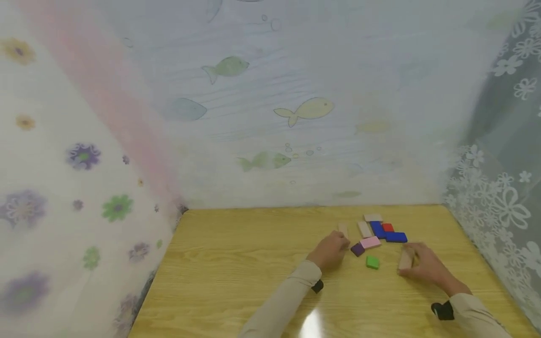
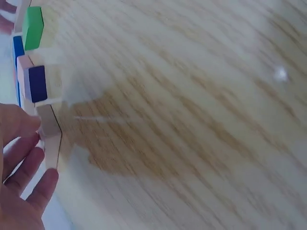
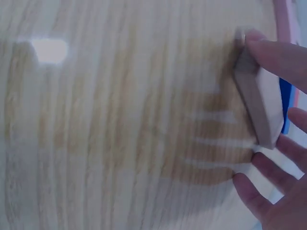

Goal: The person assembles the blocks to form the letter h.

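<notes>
Our right hand (image 1: 427,265) spans a plain wooden block (image 1: 406,259), thumb at its near end and fingers toward the far end; our left hand (image 1: 331,251) pinches another, a pale block (image 1: 343,229), between thumb and fingers at the left of the group. Both blocks look light, stiff and hard to damage; we judge the bare wood gives decent friction, and that a grip across opposite faces or ends suits it best.

Between our hands on the surface (image 1: 236,263) sits a green block (image 1: 372,262), apart from the others. Just beyond are a purple block (image 1: 357,249) and a pink block (image 1: 370,242), whose smooth paint might slip a little more. Farther off, blue, red and plain pieces lie clustered. We can read no brand, label or writing, even on the fish-patterned backdrop (image 1: 262,126) behind.
</notes>
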The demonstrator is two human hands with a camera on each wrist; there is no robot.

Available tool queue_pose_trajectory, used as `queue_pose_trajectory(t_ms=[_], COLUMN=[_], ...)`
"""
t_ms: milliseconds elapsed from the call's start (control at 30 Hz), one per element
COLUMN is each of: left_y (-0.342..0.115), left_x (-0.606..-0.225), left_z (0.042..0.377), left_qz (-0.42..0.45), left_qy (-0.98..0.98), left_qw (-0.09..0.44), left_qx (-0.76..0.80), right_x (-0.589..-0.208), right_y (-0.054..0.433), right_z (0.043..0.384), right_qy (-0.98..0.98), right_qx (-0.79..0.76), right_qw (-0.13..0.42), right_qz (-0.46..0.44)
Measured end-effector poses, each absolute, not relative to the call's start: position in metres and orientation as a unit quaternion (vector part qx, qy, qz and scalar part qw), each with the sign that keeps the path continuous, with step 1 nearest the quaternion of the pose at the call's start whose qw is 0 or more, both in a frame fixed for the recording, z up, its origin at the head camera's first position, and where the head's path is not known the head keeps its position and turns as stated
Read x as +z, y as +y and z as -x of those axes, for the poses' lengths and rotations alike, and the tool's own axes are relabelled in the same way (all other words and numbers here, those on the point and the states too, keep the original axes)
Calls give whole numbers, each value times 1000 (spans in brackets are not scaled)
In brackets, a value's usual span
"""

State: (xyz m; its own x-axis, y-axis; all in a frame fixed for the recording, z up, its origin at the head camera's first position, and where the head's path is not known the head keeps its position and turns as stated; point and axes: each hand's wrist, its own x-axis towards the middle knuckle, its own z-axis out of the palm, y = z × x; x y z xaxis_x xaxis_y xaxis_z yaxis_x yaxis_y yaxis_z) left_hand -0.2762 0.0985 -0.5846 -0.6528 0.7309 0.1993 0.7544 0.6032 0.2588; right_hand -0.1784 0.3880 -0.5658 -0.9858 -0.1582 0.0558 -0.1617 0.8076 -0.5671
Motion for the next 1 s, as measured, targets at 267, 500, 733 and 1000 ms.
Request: queue_pose_trajectory(t_ms=[267,500,733,1000], left_y=[99,105,103,98], left_x=[-578,-573,-570,-569], left_z=[291,295,293,291], left_qz=[308,293,259,296], left_qy=[-926,-936,-944,-923], left_qw=[-69,-110,-113,-90], left_qx=[-205,-162,-170,-230], right_x=[-563,-565,-564,-565], right_y=[395,392,388,391], right_z=[176,175,179,177], right_qy=[-958,-958,-959,-963], right_qx=[274,276,273,261], right_qw=[-8,-7,-10,-23], right_qz=[-81,-81,-80,-65])
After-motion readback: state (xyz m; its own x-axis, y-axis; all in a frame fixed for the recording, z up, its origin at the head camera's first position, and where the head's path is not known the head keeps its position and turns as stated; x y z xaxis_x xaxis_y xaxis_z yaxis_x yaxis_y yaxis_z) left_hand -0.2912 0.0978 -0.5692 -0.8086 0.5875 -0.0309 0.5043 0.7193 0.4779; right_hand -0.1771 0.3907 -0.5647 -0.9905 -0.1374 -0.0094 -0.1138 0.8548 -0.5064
